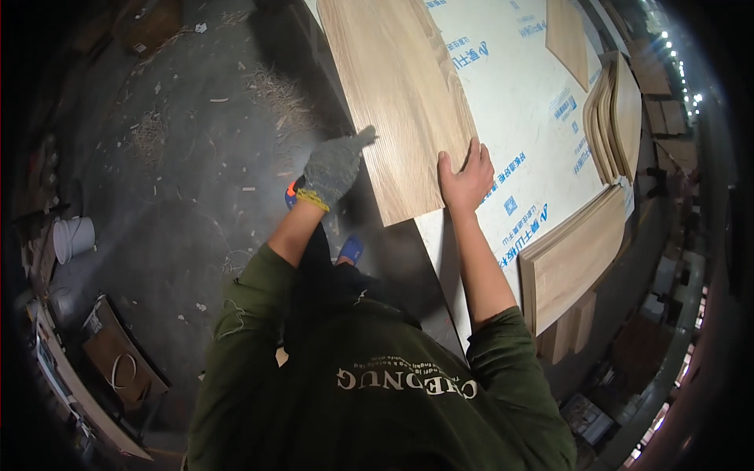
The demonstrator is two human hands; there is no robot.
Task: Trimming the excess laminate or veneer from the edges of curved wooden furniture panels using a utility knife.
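A long board [400, 102] with light wood grain lies on the white sheet, its left edge jutting past it. My left hand [331, 169], in a grey knit glove with a yellow cuff, is at the board's left edge. Its fingers look curled, with one digit stretched toward the edge; anything inside them is hidden. Bare, my right hand [467, 179] rests at the board's near right corner, thumb on its face and fingers spread along and past the right edge.
White sheeting [518, 102] with blue print covers the work surface. To the right are stacked curved panels [609, 125], a stack of wood-grain boards [577, 247] and another board [567, 39]. Wood shavings [279, 94] litter the floor; a white bucket [75, 238] stands far left.
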